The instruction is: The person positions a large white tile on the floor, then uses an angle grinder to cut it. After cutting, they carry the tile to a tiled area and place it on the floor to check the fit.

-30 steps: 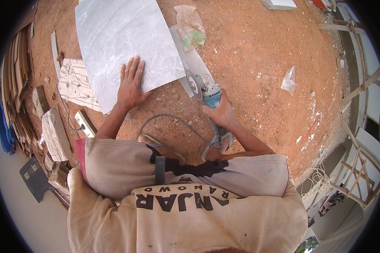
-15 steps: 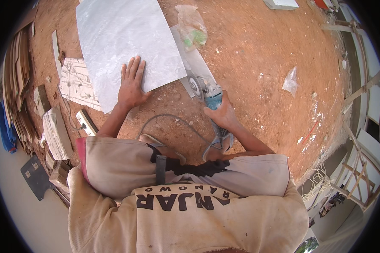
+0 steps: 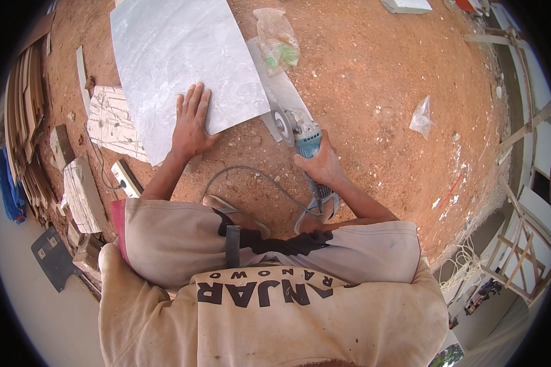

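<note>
A large pale grey tile [image 3: 183, 55] with faint marbling lies in front of me. My left hand [image 3: 193, 125] rests flat near its close edge, fingers stretched out. In my right hand [image 3: 326, 164] is a teal angle grinder [image 3: 308, 142], gripped round its body. The grinder's disc [image 3: 281, 123] stands upright at the tile's near right corner; whether it touches the edge I cannot tell. A narrow grey strip [image 3: 291, 92] of similar material lies along the tile's right side. The grinder's dark cord [image 3: 239, 167] curves over the ground between my feet and the tile.
A white block [image 3: 113, 122] is partly under the tile's left side. Further left are a power strip [image 3: 126, 177], a broken block [image 3: 82, 192] and stacked boards [image 3: 26, 104]. Plastic bags [image 3: 277, 37] lie beyond the strip, and a clear plastic scrap [image 3: 420, 117] lies right on reddish soil.
The grinder and my right hand have shifted very slightly left. My left hand stays in place on the tile.
</note>
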`<state>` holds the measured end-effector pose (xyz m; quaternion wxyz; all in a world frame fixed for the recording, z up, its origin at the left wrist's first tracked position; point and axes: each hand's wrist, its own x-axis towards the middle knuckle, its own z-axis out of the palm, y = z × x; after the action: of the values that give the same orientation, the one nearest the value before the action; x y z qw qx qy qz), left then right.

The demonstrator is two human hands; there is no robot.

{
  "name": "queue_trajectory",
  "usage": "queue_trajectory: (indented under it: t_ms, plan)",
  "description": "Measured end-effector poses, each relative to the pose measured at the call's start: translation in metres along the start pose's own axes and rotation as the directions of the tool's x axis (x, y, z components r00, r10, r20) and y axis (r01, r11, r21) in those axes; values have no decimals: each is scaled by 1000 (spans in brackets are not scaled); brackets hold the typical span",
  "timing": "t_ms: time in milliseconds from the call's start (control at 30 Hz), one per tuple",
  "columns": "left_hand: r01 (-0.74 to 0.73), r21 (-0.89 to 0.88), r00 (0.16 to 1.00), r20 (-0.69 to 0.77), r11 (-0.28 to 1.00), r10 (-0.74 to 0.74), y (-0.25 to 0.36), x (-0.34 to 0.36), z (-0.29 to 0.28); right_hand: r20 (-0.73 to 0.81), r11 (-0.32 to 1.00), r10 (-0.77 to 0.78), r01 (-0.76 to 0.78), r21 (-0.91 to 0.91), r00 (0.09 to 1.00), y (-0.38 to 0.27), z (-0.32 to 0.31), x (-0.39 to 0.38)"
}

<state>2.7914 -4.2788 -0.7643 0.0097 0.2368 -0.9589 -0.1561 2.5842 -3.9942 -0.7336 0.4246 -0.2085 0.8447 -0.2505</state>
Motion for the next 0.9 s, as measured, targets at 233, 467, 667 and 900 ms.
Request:
queue_trajectory:
  t_ms: [233,467,667,900]
  plan:
    - [21,-10,1000,2,1000,-21,0,0,2,-17,1000,-25,25,1,1000,4,3,3]
    - [8,4,1000,-1,1000,-8,1,0,2,-3,1000,-24,24,-3,1000,0,0,4]
    - [8,-7,1000,2,1000,-8,1,0,1,11,1000,-6,6,-14,1000,-5,-2,3]
    - [27,12,999,19,1000,-27,2,0,2,-30,999,-33,32,-30,999,-5,0,7]
